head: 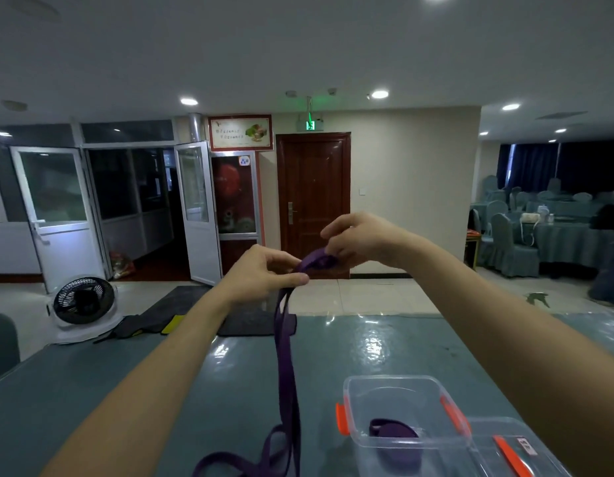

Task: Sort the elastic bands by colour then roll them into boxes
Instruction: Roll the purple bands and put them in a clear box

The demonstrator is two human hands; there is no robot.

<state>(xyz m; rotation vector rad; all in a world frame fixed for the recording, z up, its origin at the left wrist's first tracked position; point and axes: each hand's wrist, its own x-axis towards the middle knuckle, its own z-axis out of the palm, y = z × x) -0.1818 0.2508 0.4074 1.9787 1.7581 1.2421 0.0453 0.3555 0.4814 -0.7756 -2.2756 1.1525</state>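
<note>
A rolled band (393,429) is already stored in the clear box (395,377). The long purple band (285,373) is pinched by the left hand (261,273) and right hand (364,239), probably raised so its tail hangs untwisted for rolling.

Dim room. I see cool recessed ceiling lights (379,94) overhead; their glare streaks the glossy worktop (374,346). Wide-angle bends the edges; far right corner dark, slightly blurred.

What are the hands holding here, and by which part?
A purple band, at its top end: the left hand pinches it, the right hand grips the rolled tip. The rest hangs to the table.
</note>
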